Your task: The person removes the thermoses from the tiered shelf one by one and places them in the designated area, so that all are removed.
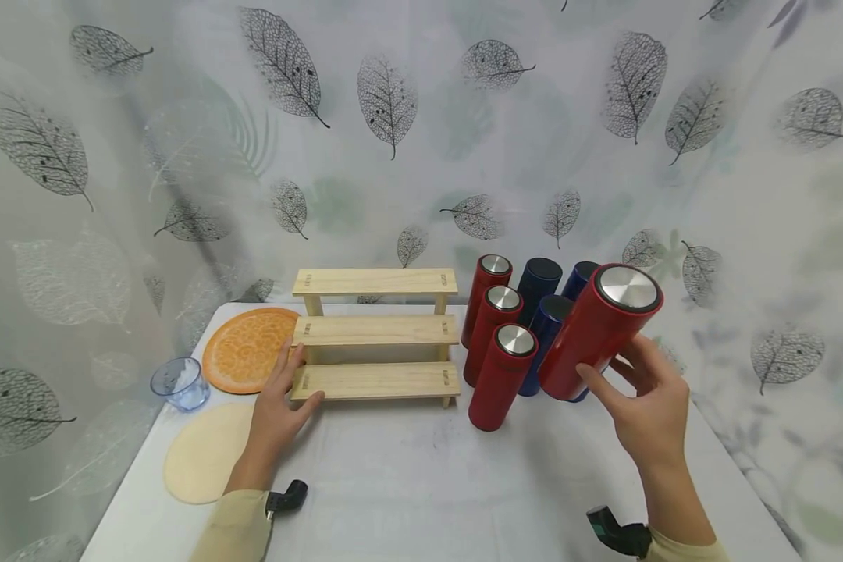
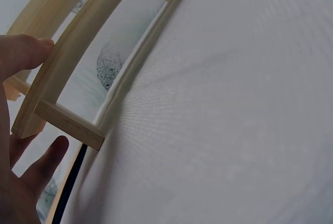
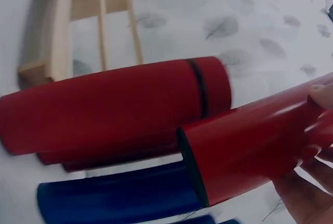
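My right hand (image 1: 649, 398) grips a red thermos flask (image 1: 597, 332) round its body, tilted, with its silver lid up and to the right. In the right wrist view the held flask's dark base hangs in front of the standing flasks. Three red flasks (image 1: 503, 376) stand just left of it, with several dark blue flasks (image 1: 544, 336) behind and beside them. My left hand (image 1: 274, 406) holds the left end of a three-tier wooden stand (image 1: 379, 380); its thumb (image 2: 31, 52) presses the front edge of a shelf while the other fingers reach along the side.
Left of the stand lie a round orange pizza-like disc (image 1: 249, 351) and a pale round dough-like disc (image 1: 207, 457). A blue-tinted glass (image 1: 181, 384) with something white inside sits near the left edge of the white table (image 1: 421, 499). A leaf-patterned curtain (image 1: 421, 172) surrounds the table.
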{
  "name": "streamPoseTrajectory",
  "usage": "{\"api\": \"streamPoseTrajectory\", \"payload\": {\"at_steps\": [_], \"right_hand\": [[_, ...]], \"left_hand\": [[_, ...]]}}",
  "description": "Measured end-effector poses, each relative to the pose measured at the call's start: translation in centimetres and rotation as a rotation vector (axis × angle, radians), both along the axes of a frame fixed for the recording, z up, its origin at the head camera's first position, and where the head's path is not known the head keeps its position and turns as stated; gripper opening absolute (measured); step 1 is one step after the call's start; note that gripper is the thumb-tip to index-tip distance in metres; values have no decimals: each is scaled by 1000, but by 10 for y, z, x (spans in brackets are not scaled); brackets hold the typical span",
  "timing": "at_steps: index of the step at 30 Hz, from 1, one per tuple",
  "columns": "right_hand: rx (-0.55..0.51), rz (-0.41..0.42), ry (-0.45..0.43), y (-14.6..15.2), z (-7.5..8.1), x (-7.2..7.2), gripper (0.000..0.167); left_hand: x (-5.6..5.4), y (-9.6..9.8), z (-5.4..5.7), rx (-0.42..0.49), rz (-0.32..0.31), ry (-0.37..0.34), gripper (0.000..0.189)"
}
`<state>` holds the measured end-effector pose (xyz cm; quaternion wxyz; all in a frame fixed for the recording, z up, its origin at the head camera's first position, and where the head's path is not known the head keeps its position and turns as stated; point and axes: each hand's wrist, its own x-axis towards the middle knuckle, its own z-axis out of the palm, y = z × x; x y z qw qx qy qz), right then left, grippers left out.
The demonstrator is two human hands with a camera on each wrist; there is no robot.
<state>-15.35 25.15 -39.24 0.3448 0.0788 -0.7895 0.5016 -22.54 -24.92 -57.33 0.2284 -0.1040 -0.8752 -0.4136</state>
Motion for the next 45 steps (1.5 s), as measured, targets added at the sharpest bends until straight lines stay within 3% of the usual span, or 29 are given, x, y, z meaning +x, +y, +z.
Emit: {"api": "streamPoseTrajectory", "payload": {"at_steps": [11,19,31,40,45], "right_hand": [[-27,-57,-125,6,-70,-4,70],[-59,-60,-194,10,-106,-11,67],[-70,-62,-276,14,-131,-13,69],[-51,-25,-270,13,-133,-12,67],[-61,-4,-297,12,-134,-16,69]], "left_hand": [[0,0,1,-1,3,-4,98],[-1,0,-1,0,-1,-13,98],[-1,0,0,-14,7,-21,99],[-1,1,2,-12,-2,-22,98],[-2,-3,2,-28,-7,13,99]]}}
